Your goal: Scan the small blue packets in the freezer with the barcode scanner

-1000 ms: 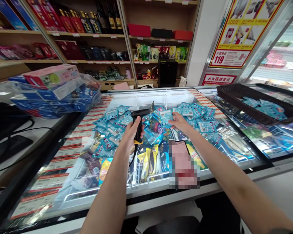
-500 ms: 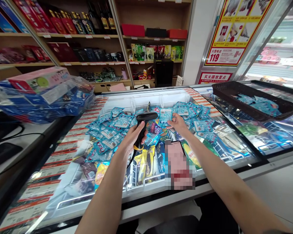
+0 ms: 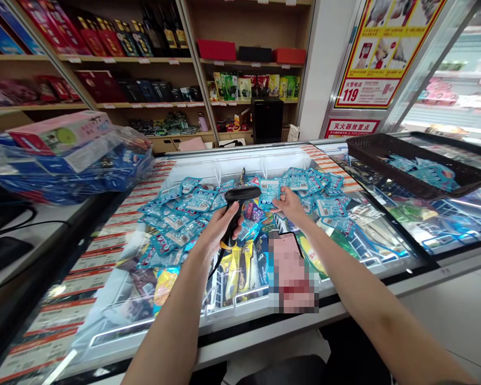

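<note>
My left hand [image 3: 223,225] is wrapped round the handle of a black barcode scanner [image 3: 240,194], its head pointing right. My right hand [image 3: 289,205] pinches a small blue packet [image 3: 269,192] by its right edge, with a white barcode label facing me. The scanner head is just left of this packet, apart from it. Many similar blue packets [image 3: 198,200] lie in loose heaps on the freezer's glass top, to the left of the scanner and to the right of my right hand. Below my hands rests a phone [image 3: 291,267], its screen blurred out.
A chest freezer [image 3: 260,316] holds wrapped ice creams [image 3: 240,267] under the glass. At the right stands a dark basket [image 3: 425,166] with blue packets inside. Plastic-wrapped boxes [image 3: 68,160] are stacked at the left. Behind are shelves [image 3: 132,58] of goods and a fire-safety poster [image 3: 388,53].
Both hands keep their grips on the scanner and the packet. The whole view shifts very slightly; the scanner and packet stay nearly in the same place.
</note>
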Available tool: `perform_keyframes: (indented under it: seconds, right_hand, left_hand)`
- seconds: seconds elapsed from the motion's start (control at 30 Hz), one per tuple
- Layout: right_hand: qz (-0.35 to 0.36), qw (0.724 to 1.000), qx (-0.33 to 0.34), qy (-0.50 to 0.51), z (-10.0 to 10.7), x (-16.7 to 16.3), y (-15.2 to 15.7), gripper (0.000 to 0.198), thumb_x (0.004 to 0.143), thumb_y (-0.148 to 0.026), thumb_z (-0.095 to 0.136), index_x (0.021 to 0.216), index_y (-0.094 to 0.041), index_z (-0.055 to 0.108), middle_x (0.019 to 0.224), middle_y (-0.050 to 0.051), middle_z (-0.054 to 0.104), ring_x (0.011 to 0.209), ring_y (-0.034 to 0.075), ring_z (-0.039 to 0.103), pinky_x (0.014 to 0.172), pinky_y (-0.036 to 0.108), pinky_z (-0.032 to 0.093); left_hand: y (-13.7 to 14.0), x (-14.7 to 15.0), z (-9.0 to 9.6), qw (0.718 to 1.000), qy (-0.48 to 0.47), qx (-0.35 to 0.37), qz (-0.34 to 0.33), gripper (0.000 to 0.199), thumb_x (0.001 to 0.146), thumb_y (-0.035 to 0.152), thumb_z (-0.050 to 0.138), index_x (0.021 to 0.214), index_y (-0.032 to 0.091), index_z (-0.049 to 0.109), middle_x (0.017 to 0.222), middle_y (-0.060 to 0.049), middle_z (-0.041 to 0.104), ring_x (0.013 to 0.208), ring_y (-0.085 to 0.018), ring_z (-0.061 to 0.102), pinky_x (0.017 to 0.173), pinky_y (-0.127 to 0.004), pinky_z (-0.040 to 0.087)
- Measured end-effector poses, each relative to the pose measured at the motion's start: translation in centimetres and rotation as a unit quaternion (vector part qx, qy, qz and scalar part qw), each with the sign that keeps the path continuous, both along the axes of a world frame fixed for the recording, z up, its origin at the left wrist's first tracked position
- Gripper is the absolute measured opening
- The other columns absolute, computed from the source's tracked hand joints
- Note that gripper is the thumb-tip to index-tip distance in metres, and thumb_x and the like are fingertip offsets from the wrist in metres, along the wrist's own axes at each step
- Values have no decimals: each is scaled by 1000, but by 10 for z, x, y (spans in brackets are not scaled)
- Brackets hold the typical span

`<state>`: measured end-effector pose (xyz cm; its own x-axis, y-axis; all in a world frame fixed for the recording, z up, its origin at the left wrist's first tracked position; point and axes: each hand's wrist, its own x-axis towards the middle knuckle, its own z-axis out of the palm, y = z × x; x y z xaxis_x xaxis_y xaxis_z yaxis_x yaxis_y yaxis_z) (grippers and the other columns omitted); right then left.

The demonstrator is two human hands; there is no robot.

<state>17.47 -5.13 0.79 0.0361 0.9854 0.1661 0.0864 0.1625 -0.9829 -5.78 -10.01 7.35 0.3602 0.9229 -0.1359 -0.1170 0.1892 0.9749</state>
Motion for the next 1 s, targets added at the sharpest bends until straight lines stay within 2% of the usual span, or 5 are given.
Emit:
perform_keyframes:
  seconds: [0.17, 0.33, 0.57, 0.77, 1.0]
  right_hand:
    - [-12, 1000, -11, -20, -2, -1, 1, 51, 71, -39, 61, 115, -22, 42, 70, -8, 24, 60, 11, 41, 72, 38, 60]
    - [11, 1000, 4, 12, -6, 0, 3, 49, 74, -35, 63, 115, -21, 41, 70, -8, 25, 60, 11, 43, 72, 39, 61]
    - [0, 1000, -3, -10, 3, -1, -5, 47, 76, -34, 62, 117, -21, 42, 73, -7, 23, 61, 11, 47, 72, 37, 61]
    - [-5, 1000, -3, -28, 0, 0, -2, 49, 76, -38, 61, 119, -22, 43, 69, -8, 24, 56, 10, 41, 73, 40, 60]
    - [-14, 999, -3, -35, -2, -1, -1, 51, 74, -40, 60, 118, -21, 43, 69, -8, 25, 57, 11, 44, 70, 37, 60]
  left_hand:
    - [0, 0, -2, 1000, -6, -3, 2, 43, 76, 57, 67, 83, 17, 52, 65, 1, 53, 42, -7, 45, 38, -21, 30]
    - [1, -1, -4, 1000, -10, 0, 4, 42, 76, 57, 67, 84, 18, 52, 66, 1, 53, 43, -7, 45, 38, -21, 31]
    - [2, -2, -5, 1000, -12, 0, 2, 42, 78, 57, 65, 87, 18, 54, 66, 1, 53, 43, -7, 45, 38, -21, 31]
    - [2, -2, -3, 1000, -18, -4, 8, 43, 76, 57, 67, 87, 17, 54, 66, 1, 54, 43, -7, 46, 38, -21, 32]
    - [1, -1, -4, 1000, -24, -2, 6, 43, 77, 57, 66, 86, 17, 53, 68, 0, 54, 43, -6, 46, 38, -21, 32]
